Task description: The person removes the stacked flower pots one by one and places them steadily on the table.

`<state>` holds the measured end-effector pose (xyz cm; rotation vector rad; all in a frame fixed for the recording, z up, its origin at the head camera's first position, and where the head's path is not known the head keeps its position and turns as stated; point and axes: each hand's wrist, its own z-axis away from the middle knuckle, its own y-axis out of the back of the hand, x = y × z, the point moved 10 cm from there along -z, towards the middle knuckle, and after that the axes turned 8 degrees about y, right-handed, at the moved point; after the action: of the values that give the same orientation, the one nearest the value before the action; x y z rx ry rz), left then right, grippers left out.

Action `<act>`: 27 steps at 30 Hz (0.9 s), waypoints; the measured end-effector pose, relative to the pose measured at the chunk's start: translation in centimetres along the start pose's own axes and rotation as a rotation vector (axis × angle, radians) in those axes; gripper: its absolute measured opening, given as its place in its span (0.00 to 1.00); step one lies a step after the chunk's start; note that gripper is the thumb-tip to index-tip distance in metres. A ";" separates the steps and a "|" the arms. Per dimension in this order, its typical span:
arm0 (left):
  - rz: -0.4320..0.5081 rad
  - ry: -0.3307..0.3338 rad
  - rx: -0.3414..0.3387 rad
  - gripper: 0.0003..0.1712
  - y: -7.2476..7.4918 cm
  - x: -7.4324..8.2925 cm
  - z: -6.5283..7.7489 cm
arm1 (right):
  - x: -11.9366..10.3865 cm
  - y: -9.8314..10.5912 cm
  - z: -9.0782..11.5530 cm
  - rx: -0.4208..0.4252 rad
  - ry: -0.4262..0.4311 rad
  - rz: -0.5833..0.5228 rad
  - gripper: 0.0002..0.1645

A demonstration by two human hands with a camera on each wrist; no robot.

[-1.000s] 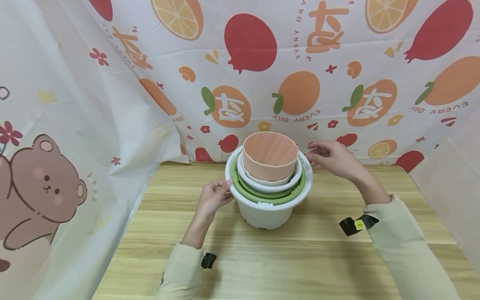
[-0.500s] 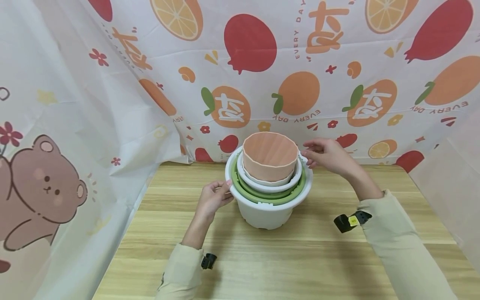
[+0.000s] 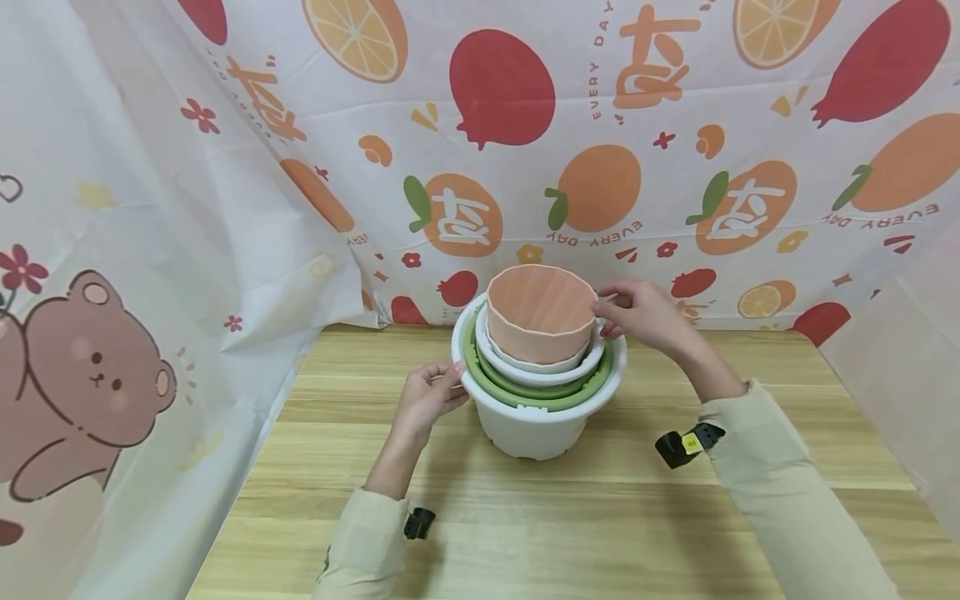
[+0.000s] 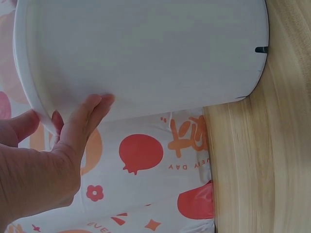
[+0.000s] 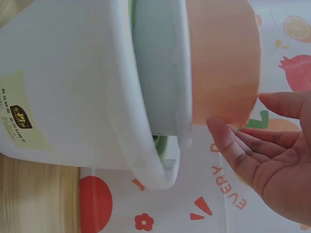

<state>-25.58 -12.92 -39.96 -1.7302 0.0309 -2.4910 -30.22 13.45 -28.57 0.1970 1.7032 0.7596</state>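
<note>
Reaching forward from a beige long sleeve (image 3: pixel 363 542), my left arm ends in a bent wrist, and the left hand (image 3: pixel 424 398) pinches the rim of the large white round plastic pot (image 3: pixel 532 432) between thumb and fingers, two fingertips lying along its outer wall. My right arm comes in from the other side, forearm slanting inward, and the right hand (image 3: pixel 647 317) has its thumb and fingers parted at the right edge of the peach fluted plastic pot (image 3: pixel 542 333), thumb tip by the rim, fingers beside the outer wall; how firmly they touch I cannot tell. That peach pot sits upright between my hands, top of the nested stack, nearer the right one. Below its rim show a cream scalloped rim (image 3: pixel 553 365), a smaller white round pot (image 3: pixel 536 377) and a green ring-like rim (image 3: pixel 561 402), all within the large pot. It stands on the pale wood-grain tabletop (image 3: pixel 487 533), before a white fruit-printed sheet (image 3: pixel 517 192).
</note>
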 end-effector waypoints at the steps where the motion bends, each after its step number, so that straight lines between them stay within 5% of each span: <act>1: 0.000 0.000 0.000 0.13 0.0 0.0 0.0 | 0.1 -0.1 0.0 0.003 -0.005 -0.005 0.24; 27: 0.003 -0.006 0.004 0.14 0.2 -0.1 -0.1 | 1.0 -0.9 -0.4 0.038 -0.083 -0.020 0.17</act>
<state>-25.62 -13.07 -40.11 -1.7347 0.0285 -2.4823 -30.62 13.09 -29.87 0.2346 1.6388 0.6961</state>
